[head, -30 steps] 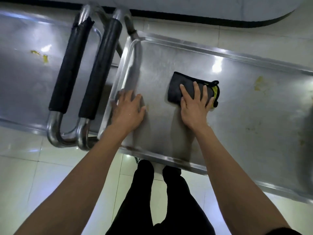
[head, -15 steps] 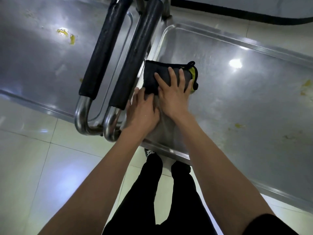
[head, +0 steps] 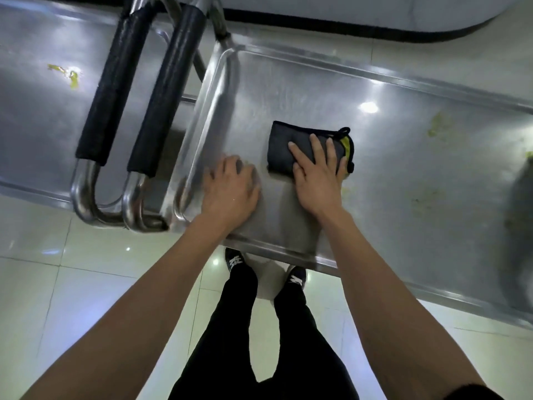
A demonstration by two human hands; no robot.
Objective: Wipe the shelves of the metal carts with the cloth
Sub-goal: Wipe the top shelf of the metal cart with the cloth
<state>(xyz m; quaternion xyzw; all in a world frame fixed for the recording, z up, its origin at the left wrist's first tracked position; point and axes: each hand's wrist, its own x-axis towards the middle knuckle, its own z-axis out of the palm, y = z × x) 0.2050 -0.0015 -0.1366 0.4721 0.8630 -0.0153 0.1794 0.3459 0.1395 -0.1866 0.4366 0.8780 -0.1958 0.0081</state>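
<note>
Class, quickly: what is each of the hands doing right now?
Left hand: open, flat on the cart shelf.
Right hand: open, fingers pressing the cloth.

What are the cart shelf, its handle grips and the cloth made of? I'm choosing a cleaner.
Shelf: likely stainless steel, brushed; it mirrors the ceiling lights. Handle grips: matte black, probably foam or rubber sleeves over shiny tube. Cloth: soft dark fabric, folded, yellow inside, perhaps microfibre.

Glossy pale floor tiles below, catching ceiling-light glare. Black trousers and dark shoes with white markings beneath the near edge. Black baseboard strip along a curved white wall at top.
</note>
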